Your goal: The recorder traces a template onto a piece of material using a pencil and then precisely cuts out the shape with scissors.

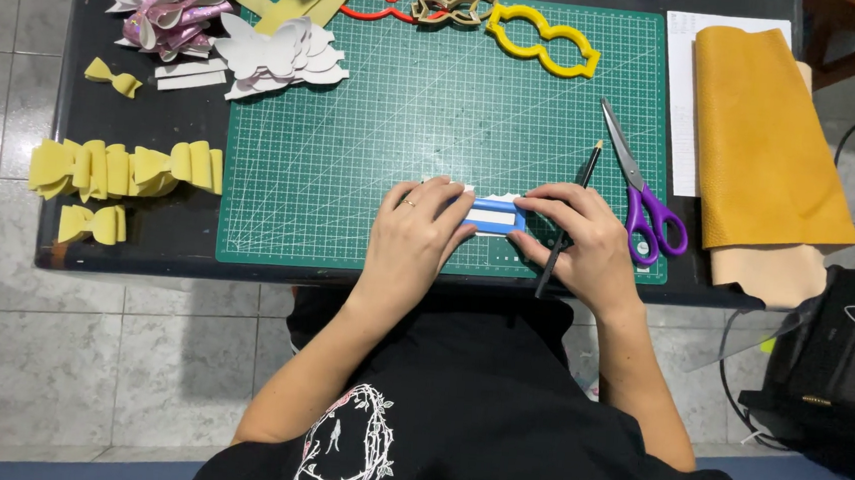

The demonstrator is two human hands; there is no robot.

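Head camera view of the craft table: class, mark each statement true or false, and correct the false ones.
1. Both hands press a blue frame-shaped template on the green cutting mat. True.
2. The right hand holds a black pencil. True.
3. The purple-handled scissors lie left of the left hand. False: they lie right of the right hand.
4. The folded mustard-yellow leather sheet covers the middle of the mat. False: it lies off the mat's right edge.
5. Yellow foam bows sit left of the mat. True.
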